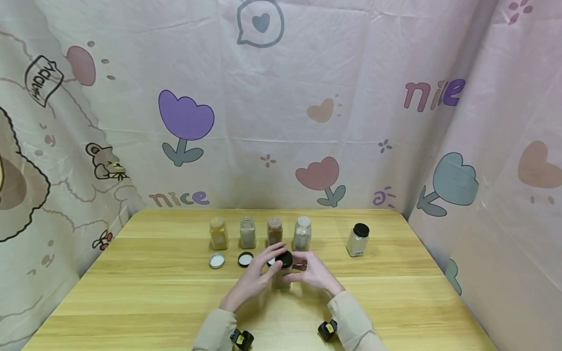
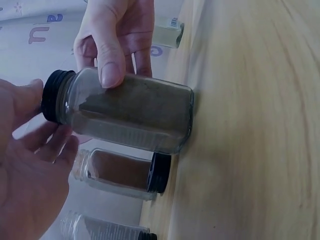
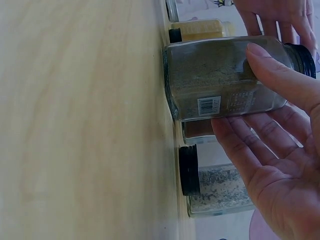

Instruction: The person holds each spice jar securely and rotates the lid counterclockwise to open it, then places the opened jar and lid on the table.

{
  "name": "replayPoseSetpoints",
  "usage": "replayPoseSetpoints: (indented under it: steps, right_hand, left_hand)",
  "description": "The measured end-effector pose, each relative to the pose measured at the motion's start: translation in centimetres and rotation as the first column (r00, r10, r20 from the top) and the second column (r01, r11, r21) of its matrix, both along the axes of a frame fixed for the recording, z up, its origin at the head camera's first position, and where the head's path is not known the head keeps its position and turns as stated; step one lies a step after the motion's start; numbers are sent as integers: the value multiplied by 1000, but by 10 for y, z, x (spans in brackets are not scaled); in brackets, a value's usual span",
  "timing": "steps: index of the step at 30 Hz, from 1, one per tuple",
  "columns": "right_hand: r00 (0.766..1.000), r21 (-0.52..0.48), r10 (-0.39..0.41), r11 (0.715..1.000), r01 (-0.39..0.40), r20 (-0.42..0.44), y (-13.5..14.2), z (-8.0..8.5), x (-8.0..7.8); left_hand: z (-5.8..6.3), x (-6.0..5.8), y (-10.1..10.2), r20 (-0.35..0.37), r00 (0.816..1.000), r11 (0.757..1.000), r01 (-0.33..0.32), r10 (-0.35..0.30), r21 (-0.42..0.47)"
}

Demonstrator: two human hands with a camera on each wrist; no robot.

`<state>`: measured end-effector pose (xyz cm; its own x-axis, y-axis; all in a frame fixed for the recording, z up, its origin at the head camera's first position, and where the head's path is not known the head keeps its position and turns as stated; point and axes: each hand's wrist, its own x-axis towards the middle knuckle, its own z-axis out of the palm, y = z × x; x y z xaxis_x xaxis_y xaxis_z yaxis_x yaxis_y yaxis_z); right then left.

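A square glass spice jar (image 1: 282, 281) of dark greyish-brown powder stands upright on the table between the hands. Its black lid (image 2: 56, 96) is on the neck. My left hand (image 1: 258, 274) has thumb and fingers around that lid. From the other side my right hand (image 1: 313, 271) holds the jar's glass body, its thumb across one face and fingers at the opposite side. A barcode label shows on the jar in the right wrist view. Behind stand a yellow-powder jar (image 1: 218, 235), a pale grey one (image 1: 248, 233), a reddish-brown one (image 1: 275, 231) and a white-flecked one (image 1: 302, 234).
A black-lidded jar (image 1: 358, 240) with pale contents stands apart at the right. A light-coloured lid (image 1: 217, 261) and a black-rimmed lid (image 1: 245, 259) lie in front of the row; another is partly hidden by the left hand. A printed curtain (image 1: 263, 97) hangs behind the table.
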<state>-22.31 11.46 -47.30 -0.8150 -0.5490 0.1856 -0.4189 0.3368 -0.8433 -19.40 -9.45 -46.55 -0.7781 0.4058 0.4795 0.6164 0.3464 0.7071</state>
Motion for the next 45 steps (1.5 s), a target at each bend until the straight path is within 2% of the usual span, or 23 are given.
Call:
replayPoseSetpoints:
  steps: [3, 6, 11, 15, 18, 21, 27, 30, 34, 37, 42, 45]
  right_hand:
    - [1000, 2, 6, 1000, -6, -11, 0, 0, 0]
    - [1000, -2, 7, 1000, -7, -10, 0, 0, 0]
    - [1000, -16, 4, 1000, -4, 15, -1, 1, 1]
    - [1000, -19, 4, 1000, -3, 27, -1, 3, 2]
    - [999, -20, 2, 1000, -1, 37, -1, 3, 3]
    - [999, -15, -2, 1000, 3, 37, 0, 3, 2]
    - [1000, 2, -9, 1000, 9, 21, 1, 1, 0]
    - [1000, 9, -7, 1000, 7, 19, 1, 2, 1]
    - [1000, 4, -9, 1000, 9, 28, 1, 3, 1]
    - [999, -3, -12, 1000, 12, 32, 1, 3, 2]
    - [999, -10, -9, 1000, 10, 34, 0, 4, 2]
    - [999, -10, -5, 1000, 5, 37, 0, 4, 2]
  left_hand:
    - [0, -1, -2, 0, 999, 999, 41, -41, -6]
    - [-1, -2, -2, -31, 999, 999, 37, -37, 0]
    - [-2, -2, 2, -84, 995, 998, -50, 52, 32]
    - [-1, 0, 7, -39, 990, 990, -131, 133, 44]
    - [1, 1, 8, 10, 988, 987, -155, 155, 40]
    - [1, 1, 6, 8, 993, 993, -114, 114, 34]
    - [2, 0, -2, 11, 999, 999, 43, -43, -10]
    - [3, -1, -4, -20, 997, 998, 68, -68, -15]
    - [2, -2, -3, -95, 995, 1000, 24, -24, 2]
    - [1, -2, -1, -105, 994, 999, -32, 34, 27]
    - [2, 0, 2, -43, 993, 993, -112, 114, 47]
    - [3, 1, 3, -6, 993, 992, -117, 118, 37]
